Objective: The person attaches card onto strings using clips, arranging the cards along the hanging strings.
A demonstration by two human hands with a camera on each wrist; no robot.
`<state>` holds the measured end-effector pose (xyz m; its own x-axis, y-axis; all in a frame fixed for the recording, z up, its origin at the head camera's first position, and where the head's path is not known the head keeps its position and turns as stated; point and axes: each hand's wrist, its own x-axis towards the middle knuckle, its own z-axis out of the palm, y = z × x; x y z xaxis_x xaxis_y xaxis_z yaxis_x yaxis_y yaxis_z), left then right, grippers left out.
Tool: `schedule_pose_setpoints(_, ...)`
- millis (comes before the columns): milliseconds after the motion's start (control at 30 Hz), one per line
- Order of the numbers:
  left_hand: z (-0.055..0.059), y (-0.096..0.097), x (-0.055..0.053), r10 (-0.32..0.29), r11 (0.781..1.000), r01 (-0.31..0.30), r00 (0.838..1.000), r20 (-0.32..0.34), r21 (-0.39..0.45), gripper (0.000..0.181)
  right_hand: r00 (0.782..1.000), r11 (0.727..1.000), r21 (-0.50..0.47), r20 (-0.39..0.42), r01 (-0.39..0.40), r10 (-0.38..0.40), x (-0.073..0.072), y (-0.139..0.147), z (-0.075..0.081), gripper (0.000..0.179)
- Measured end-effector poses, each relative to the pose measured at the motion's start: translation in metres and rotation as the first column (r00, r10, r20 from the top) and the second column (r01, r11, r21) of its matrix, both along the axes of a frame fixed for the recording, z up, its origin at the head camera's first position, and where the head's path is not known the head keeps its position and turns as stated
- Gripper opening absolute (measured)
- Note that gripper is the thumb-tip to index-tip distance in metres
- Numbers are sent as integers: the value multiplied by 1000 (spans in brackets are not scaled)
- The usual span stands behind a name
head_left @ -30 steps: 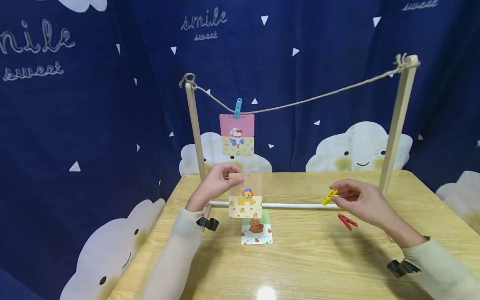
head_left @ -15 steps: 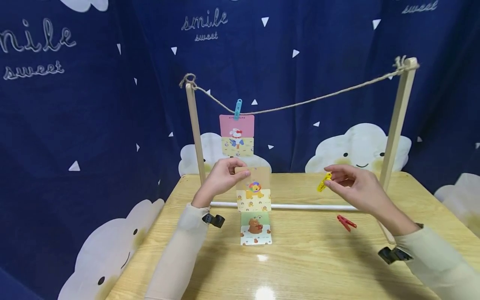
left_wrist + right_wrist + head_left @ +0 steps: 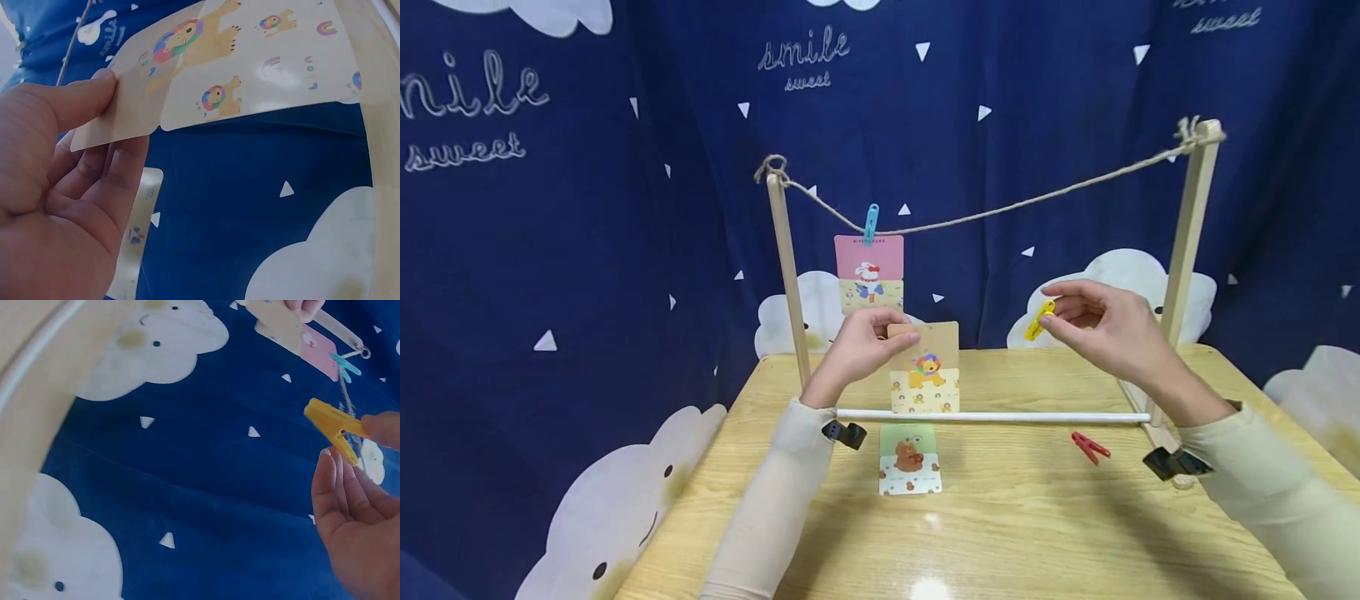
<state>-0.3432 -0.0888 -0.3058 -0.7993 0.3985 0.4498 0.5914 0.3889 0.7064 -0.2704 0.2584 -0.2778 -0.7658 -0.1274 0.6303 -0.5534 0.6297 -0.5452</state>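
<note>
Head view: left hand (image 3: 863, 346) pinches the lion card (image 3: 927, 371) by its top left corner, thumb in front, fingers curled behind — card hangs upright to the right of the fingertips, above the white rod (image 3: 992, 416). Right hand (image 3: 1101, 329) pinches a yellow peg (image 3: 1040, 320) at the fingertips, peg sticking out to the left of them, tilted, below the string (image 3: 1000, 210). Up and behind the left fingers a pink card (image 3: 868, 271) hangs from the string by a blue peg (image 3: 870, 223). Below the left hand, on the table (image 3: 1045, 533), lies a bear card (image 3: 909, 458); a red peg (image 3: 1090, 447) lies on the table under the right wrist, well apart from the fingers.

Left wrist view: thumb (image 3: 75, 103) presses on the card's (image 3: 237, 69) corner, fingers curled behind it; rest of card juts out to the right past the fingertips.

Right wrist view: yellow peg (image 3: 332, 425) is held at its rear end betw. thumb and fingertip (image 3: 328, 472), jaws shut, pointing up-left; other fingers loosely bent. Blue peg (image 3: 345, 365) and pink card (image 3: 315, 342) show beyond the peg's tip.
</note>
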Motion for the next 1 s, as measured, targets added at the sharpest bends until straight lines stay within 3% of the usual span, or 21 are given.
schedule_pose_setpoints(167,4,6,0,6,1000,-5,1000,-12,17,8,999,1000,4,-54,-6,6,-4,-5,20,37)
schedule_pose_setpoints(433,11,18,-4,-14,998,17,999,-37,62,10,992,999,20,-118,47,-44,-7,-7,53,30)
schedule_pose_setpoints(700,12,34,-8,-28,995,32,999,-40,93,12,987,998,22,-145,66,-62,-16,-19,81,31)
schedule_pose_setpoints(1000,22,43,-14,-33,990,44,996,-77,134,13,969,994,88,-243,69,-46,-25,-38,111,27)
